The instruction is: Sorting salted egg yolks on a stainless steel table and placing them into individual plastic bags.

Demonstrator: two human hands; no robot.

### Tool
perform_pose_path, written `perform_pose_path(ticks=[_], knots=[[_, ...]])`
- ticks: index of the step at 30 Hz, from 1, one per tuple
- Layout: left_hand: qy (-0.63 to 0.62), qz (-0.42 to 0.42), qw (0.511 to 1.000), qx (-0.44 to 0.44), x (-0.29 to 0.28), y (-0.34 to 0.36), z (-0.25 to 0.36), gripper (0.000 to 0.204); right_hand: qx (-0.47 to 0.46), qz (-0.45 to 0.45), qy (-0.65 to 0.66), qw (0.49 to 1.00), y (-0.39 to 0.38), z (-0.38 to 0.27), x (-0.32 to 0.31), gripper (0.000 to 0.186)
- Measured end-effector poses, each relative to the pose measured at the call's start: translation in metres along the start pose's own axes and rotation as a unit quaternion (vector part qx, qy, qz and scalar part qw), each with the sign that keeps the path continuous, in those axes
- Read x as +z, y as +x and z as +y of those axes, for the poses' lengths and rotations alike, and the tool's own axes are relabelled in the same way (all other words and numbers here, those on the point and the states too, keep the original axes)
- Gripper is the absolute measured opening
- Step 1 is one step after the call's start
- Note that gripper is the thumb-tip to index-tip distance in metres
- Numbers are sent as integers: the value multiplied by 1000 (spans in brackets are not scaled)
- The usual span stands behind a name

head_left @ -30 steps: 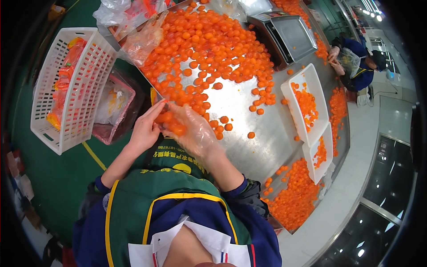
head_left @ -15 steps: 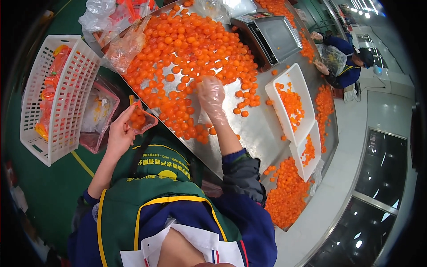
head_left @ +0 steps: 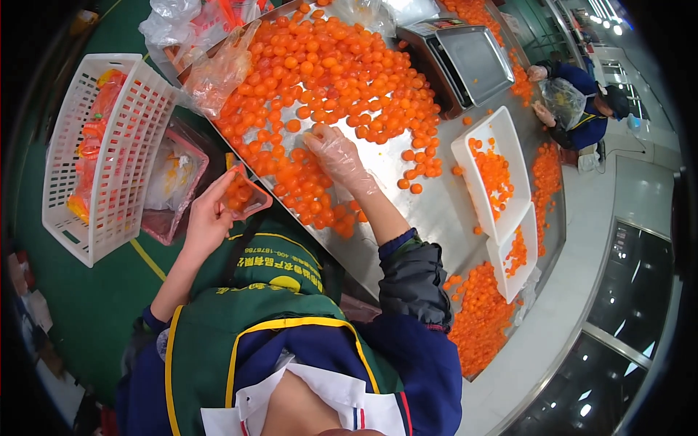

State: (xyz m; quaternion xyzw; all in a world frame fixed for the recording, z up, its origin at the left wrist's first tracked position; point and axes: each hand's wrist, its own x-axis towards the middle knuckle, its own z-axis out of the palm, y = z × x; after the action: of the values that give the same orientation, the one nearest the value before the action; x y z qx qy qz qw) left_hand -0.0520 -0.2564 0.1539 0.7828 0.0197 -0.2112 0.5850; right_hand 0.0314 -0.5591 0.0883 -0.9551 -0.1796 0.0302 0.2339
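My left hand (head_left: 209, 216) grips a small reddish clear-sided pouch (head_left: 260, 202) at the table's near left edge. The pouch's mouth gapes, and several glossy orange balls show inside. My right hand (head_left: 336, 156), in a clear plastic glove, is above the metal table among the loose balls. Its fingers curl downward toward the table; whatever is in them is hidden. A large heap of orange balls (head_left: 327, 65) spreads beyond it, and a smaller cluster (head_left: 305, 190) lies between my two hands. The balls look soft, translucent and round.
A metal-topped scale (head_left: 476, 64) stands at the far right of the heap. Two white trays (head_left: 502, 120) hold smaller orange pieces. Left of the table are a white slotted basket (head_left: 123, 156) of packets and a pink crate (head_left: 195, 149). Across the table, a co-worker (head_left: 582, 102) handles a clear bag.
My right hand has moved left over the table, toward the cluster near the pouch. My left hand keeps its hold on the pouch. The whole view has shifted slightly.
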Motion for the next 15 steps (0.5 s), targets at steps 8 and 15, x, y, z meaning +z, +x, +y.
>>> perform_pose_path(ticks=[8,15], knots=[[25,-5,997,79,6,-1,0,76,262,93,365,889,0,0,17,20],[63,0,993,98,11,1,-10,77,227,103,920,302,-63,-29,15,42]])
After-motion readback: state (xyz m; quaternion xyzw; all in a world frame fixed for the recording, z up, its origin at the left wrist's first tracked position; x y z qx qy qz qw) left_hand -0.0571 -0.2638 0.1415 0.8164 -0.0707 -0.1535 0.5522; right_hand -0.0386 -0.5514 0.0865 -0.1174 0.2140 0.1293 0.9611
